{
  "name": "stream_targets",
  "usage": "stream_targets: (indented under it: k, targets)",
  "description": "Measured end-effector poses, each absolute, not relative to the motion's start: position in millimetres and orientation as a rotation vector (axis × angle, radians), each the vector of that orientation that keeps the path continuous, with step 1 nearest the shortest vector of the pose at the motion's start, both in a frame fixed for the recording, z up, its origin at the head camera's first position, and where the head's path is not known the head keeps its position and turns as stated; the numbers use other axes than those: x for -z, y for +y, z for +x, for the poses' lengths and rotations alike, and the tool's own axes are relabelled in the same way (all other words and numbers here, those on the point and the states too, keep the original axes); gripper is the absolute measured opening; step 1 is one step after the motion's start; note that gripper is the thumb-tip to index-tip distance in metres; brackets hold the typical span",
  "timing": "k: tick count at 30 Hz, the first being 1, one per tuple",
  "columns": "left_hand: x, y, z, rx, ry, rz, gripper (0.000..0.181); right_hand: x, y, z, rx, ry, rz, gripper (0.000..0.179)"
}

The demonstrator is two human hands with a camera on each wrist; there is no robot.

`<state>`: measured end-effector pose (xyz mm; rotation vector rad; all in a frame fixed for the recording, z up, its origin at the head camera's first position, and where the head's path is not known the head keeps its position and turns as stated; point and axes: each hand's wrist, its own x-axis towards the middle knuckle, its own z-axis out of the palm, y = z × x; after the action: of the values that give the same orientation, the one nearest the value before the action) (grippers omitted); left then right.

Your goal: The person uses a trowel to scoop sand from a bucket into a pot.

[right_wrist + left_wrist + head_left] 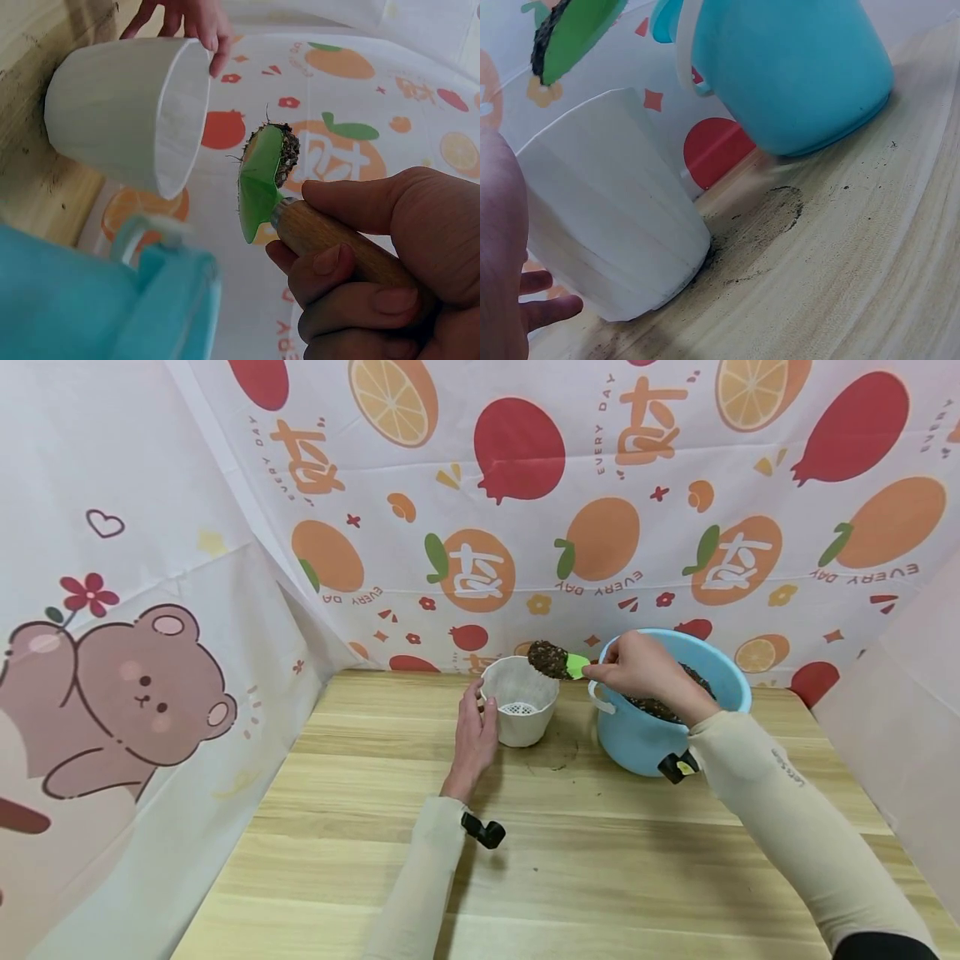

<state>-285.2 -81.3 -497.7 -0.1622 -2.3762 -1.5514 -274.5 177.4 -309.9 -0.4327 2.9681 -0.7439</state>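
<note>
A green trowel [261, 176] with a wooden handle carries a heap of dark soil [548, 658]. My right hand [637, 664] grips its handle, holding the blade above the right side of the white flower pot's rim. That flower pot [527, 727] stands upright on the table, and its perforated bottom shows no soil. My left hand [476, 731] rests along the pot's left side with fingers fairly straight, fingertips at the rim. Right of the pot is a light-blue bucket [637, 747] with dark soil [656, 707] inside; my right wrist passes over it.
Crumbs of soil [787, 202] lie on the wooden table [570, 877] between pot and bucket. A white handle [600, 700] juts from the bucket's left side. Behind the table hangs a fruit-print cloth [540, 543], and a bear-print cloth [127, 693] hangs at the left.
</note>
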Motion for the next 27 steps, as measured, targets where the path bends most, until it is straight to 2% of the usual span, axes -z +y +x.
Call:
stream_targets:
  k: [27]
  targets:
    - [495.2, -82.6, -282.7, 1.594, -2.376, -0.171, 0.051, 353.6, 127.7, -293.5, 0.660, 2.931, -0.350, 0.054]
